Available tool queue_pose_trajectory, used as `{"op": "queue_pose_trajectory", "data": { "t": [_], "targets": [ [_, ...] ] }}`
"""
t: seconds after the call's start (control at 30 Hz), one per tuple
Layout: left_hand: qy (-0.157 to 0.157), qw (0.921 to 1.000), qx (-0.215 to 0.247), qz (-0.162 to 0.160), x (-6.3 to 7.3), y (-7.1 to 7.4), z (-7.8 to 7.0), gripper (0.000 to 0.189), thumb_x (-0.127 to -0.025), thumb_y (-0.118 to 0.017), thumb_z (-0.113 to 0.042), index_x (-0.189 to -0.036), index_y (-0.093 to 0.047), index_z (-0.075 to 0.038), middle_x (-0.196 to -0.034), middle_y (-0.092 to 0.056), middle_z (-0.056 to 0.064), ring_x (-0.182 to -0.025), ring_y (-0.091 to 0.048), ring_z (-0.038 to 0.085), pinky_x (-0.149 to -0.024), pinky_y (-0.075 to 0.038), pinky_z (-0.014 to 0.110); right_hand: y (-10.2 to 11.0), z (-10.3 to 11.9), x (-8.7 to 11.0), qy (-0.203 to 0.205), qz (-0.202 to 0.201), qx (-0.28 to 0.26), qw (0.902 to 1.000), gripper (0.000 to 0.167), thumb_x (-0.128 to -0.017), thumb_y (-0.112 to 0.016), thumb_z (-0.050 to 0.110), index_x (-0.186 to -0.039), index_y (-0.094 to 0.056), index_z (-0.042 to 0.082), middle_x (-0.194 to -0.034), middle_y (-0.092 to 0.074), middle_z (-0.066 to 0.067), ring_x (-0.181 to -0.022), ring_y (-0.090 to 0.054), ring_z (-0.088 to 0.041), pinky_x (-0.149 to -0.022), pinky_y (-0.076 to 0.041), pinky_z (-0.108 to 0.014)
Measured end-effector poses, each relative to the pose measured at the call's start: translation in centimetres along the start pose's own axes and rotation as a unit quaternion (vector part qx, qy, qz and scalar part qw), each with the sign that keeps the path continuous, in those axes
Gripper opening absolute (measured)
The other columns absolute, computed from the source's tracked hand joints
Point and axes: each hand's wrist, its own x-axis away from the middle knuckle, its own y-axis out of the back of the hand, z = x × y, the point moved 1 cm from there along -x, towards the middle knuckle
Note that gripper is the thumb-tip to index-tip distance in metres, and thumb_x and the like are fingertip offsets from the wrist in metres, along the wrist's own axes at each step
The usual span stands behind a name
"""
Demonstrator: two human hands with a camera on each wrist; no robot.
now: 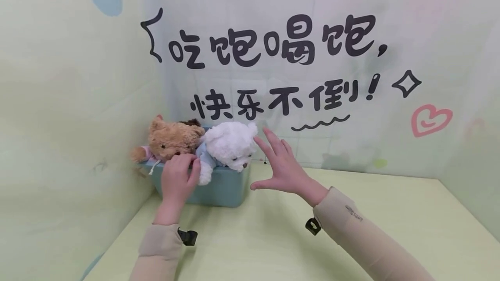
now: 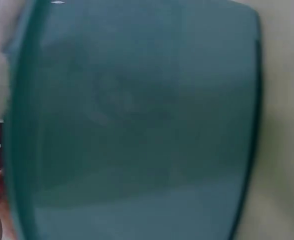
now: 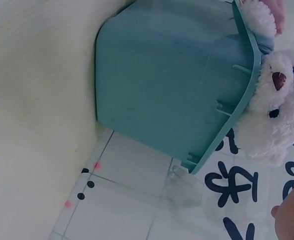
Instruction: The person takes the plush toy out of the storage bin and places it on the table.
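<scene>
A brown teddy bear (image 1: 172, 138) in pink clothing and a white teddy bear (image 1: 230, 142) in a blue top sit in a blue-green bin (image 1: 222, 190), heads above its rim. My left hand (image 1: 179, 177) reaches over the front rim with fingers curled against the brown bear's front; its fingertips are hidden. In the left wrist view the bin's wall fills most of the picture. My right hand (image 1: 285, 166) is held in the air right of the white bear, fingers spread and thumb apart, holding nothing. The white bear's face (image 3: 279, 85) shows sideways in the right wrist view.
The bin stands on a pale yellow-green table (image 1: 351, 229), at its back left corner beside the left wall (image 1: 70, 142). Behind it rises a back wall (image 1: 343, 142) printed with large dark lettering and a pink heart. A small dark brown tuft (image 1: 191, 122) shows behind the brown bear.
</scene>
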Motion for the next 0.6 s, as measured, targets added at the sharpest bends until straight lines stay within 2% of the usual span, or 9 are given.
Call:
{"op": "queue_pose_trajectory", "data": {
  "t": [0.13,0.33,0.47,0.6],
  "targets": [
    [0.009,0.9998,0.011,-0.016,1.3,-1.1,1.0,0.045,-0.1,-0.039,-0.036,-0.079,-0.062,-0.003,-0.077,-0.063,0.014,-0.075,-0.056,0.038,-0.071,-0.037,0.052,-0.4,0.2,-1.4,0.025,0.014,-0.005,0.9996,0.118,-0.064,-0.084,0.057,-0.154,-0.016,0.02,-0.161,-0.005,-0.012,-0.147,-0.009,-0.025,-0.109,-0.014,-0.06],
    [0.026,0.9996,-0.002,-0.001,2.4,-1.4,1.7,0.054,-0.102,-0.028,-0.042,-0.075,-0.054,-0.004,-0.071,-0.055,0.012,-0.07,-0.05,0.038,-0.078,-0.031,0.055,-2.0,0.6,-3.7,0.042,0.037,-0.014,0.9983,0.114,-0.067,-0.082,0.056,-0.153,-0.02,0.017,-0.161,-0.007,-0.009,-0.147,-0.009,-0.03,-0.111,-0.015,-0.054],
    [0.032,0.9995,-0.004,0.002,2.3,-1.7,1.5,0.053,-0.102,-0.027,-0.042,-0.072,-0.051,-0.005,-0.069,-0.053,0.011,-0.07,-0.049,0.038,-0.078,-0.031,0.055,-2.9,0.3,-5.1,0.045,0.019,-0.022,0.9986,0.112,-0.066,-0.085,0.054,-0.152,-0.023,0.016,-0.159,-0.014,-0.011,-0.145,-0.014,-0.034,-0.111,-0.018,-0.053],
    [0.034,0.9994,0.0,0.005,2.2,-1.9,1.3,0.054,-0.103,-0.025,-0.043,-0.071,-0.05,-0.007,-0.068,-0.051,0.01,-0.069,-0.048,0.038,-0.079,-0.03,0.054,-3.7,-0.2,-6.3,0.054,-0.013,-0.024,0.9982,0.113,-0.061,-0.088,0.052,-0.149,-0.026,0.016,-0.157,-0.019,-0.012,-0.143,-0.018,-0.03,-0.111,-0.02,-0.052]
  ]
}}
